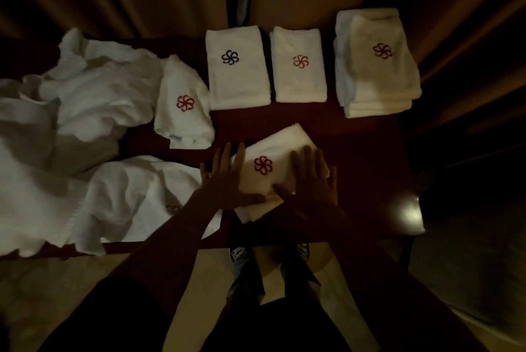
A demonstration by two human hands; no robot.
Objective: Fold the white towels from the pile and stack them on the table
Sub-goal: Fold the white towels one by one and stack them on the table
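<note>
My left hand point(227, 178) and right hand point(311, 183) lie flat with fingers spread, pressing on the folded towel point(273, 146) near the front edge of the table point(355, 138); neither grips anything. Further back are a blue-flower towel point(237, 78), a red-flower towel point(299, 81), a looser one point(183, 118) and a stack point(378, 75). The pile point(85, 95) on my left looks big, so I judge much folding remains.
</note>
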